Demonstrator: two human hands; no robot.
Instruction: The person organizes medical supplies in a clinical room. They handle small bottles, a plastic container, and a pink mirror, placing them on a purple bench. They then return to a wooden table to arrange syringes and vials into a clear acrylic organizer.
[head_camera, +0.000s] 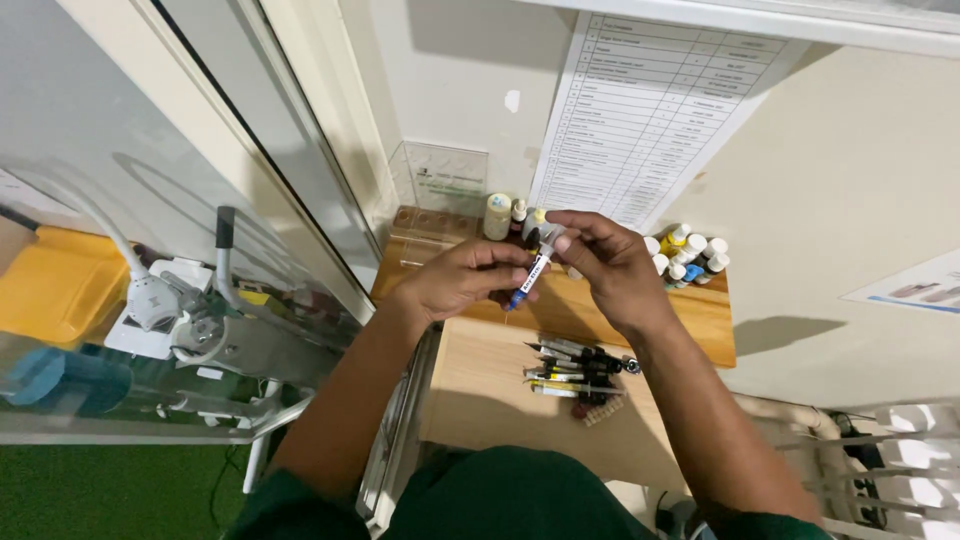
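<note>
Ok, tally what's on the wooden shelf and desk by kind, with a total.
Syringe held in both hands: 1
Syringes lying in a pile on the desk: about 6, overlapping, so not exact
Small bottles at the right of the shelf: about 7
Bottles behind the hands: 3 visible
Clear stand: 1
Total: about 18

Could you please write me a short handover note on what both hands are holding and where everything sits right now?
Left hand and right hand: both grip one small syringe with a blue tip, held tilted above the wooden counter.
More syringes lie in a bundle on the counter below the hands.
Small bottles stand on the raised wooden shelf by the wall, under a printed list.
Done or left: cannot tell from this view.
</note>
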